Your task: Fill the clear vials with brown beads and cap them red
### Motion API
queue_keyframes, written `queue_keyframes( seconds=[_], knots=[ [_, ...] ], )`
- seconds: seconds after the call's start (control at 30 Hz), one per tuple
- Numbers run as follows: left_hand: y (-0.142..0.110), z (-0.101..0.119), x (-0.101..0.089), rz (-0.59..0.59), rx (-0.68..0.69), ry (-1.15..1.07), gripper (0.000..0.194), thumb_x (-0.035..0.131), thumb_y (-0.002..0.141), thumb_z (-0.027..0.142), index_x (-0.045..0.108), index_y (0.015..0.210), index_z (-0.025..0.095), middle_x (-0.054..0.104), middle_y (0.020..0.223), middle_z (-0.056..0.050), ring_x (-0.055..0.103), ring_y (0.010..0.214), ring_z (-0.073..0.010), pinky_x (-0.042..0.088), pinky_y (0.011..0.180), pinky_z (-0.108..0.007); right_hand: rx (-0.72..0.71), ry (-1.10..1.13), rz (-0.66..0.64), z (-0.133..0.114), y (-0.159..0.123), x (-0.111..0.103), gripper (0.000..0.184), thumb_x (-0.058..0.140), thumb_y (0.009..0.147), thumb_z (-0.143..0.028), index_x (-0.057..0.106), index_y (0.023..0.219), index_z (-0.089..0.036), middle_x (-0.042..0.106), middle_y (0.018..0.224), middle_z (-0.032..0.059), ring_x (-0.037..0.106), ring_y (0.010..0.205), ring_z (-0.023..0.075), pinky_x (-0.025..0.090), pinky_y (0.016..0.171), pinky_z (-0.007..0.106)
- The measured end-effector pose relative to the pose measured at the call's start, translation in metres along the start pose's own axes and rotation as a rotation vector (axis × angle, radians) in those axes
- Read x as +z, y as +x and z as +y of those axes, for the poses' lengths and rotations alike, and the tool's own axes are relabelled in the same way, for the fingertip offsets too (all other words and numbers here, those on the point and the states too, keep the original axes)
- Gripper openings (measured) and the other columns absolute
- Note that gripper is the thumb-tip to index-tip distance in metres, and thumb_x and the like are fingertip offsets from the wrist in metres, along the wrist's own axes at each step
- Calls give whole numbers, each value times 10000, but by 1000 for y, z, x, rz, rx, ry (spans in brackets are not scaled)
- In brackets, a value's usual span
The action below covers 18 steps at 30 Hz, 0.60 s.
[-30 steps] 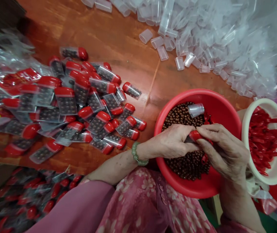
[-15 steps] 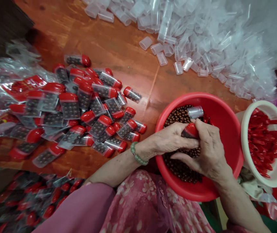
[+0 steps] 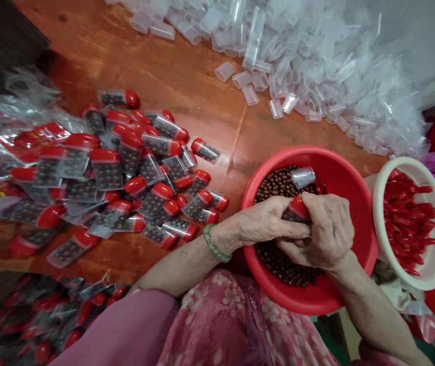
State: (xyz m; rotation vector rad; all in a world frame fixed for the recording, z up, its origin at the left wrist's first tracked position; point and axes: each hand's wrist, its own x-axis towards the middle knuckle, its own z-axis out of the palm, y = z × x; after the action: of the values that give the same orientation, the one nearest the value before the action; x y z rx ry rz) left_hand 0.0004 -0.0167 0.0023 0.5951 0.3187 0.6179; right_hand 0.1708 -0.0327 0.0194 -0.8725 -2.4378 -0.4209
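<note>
Over the red basin point(image 3: 358, 213), my left hand point(image 3: 259, 223) grips a small flat clear container with a red cap point(image 3: 297, 209), dark balls showing inside. My right hand point(image 3: 326, 231) is closed against the capped end of the same container, its thumb tucked under; its fingertips are partly hidden. Below both hands lie many brown balls point(image 3: 278, 185) in the basin. One clear plastic sleeve point(image 3: 303, 177) rests on the balls near the basin's far side, beside a few red caps point(image 3: 319, 185).
Filled red-capped containers point(image 3: 156, 198) are heaped on the wooden table point(image 3: 156, 66) to the left. Clear empty sleeves point(image 3: 309, 66) pile up at the back. A white bucket point(image 3: 380, 223) of red caps point(image 3: 410, 218) stands right of the basin. More filled containers point(image 3: 45, 315) lie below the table edge.
My right hand has curled tighter and turned about the container, its thumb drawn in under it. My left hand keeps its hold. The whole view has shifted slightly.
</note>
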Motion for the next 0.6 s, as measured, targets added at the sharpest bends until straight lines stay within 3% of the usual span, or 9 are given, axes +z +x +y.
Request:
queue_keyframes(
  seconds=[0.13, 0.23, 0.33, 0.47, 0.6],
  knots=[
    [1, -1, 1, 28, 13, -47, 440, 911, 632, 421, 635, 758, 102, 638, 695, 3, 585, 662, -91, 468, 679, -231, 44, 58, -68, 3, 1, -3, 761, 685, 828, -377, 410, 1469, -74, 684, 1088, 176, 679, 956, 306, 565, 806, 452],
    [4, -4, 3, 106, 46, -116, 486, 945, 575, 390, 644, 833, 109, 655, 721, 3, 611, 669, -96, 486, 690, -235, 107, 88, -169, 5, -1, -3, 834, 683, 850, -411, 335, 1536, -88, 667, 1188, 214, 671, 1047, 351, 585, 831, 501],
    [7, -11, 2, 140, 60, -104, 546, 953, 563, 381, 654, 933, 113, 655, 746, 16, 620, 685, -99, 504, 716, -247, 110, 57, -127, 4, -3, 0, 910, 694, 844, -483, 311, 1578, -105, 670, 1164, 219, 673, 1019, 378, 602, 790, 523],
    [11, -28, 0, 94, 0, -87, 461, 901, 662, 397, 640, 921, 120, 627, 728, 30, 654, 731, -125, 555, 863, -346, 69, 43, -75, 3, -10, -3, 921, 660, 868, -462, 238, 1628, -155, 668, 1062, 194, 666, 909, 374, 591, 735, 521],
    [8, -42, 8, 144, -33, -73, 298, 759, 821, 377, 621, 898, 124, 595, 780, 1, 671, 863, -184, 535, 959, -426, 44, 93, -140, 20, -38, -2, 947, 647, 860, -481, 203, 1642, -185, 663, 1055, 186, 656, 885, 403, 564, 726, 549]
  ],
)
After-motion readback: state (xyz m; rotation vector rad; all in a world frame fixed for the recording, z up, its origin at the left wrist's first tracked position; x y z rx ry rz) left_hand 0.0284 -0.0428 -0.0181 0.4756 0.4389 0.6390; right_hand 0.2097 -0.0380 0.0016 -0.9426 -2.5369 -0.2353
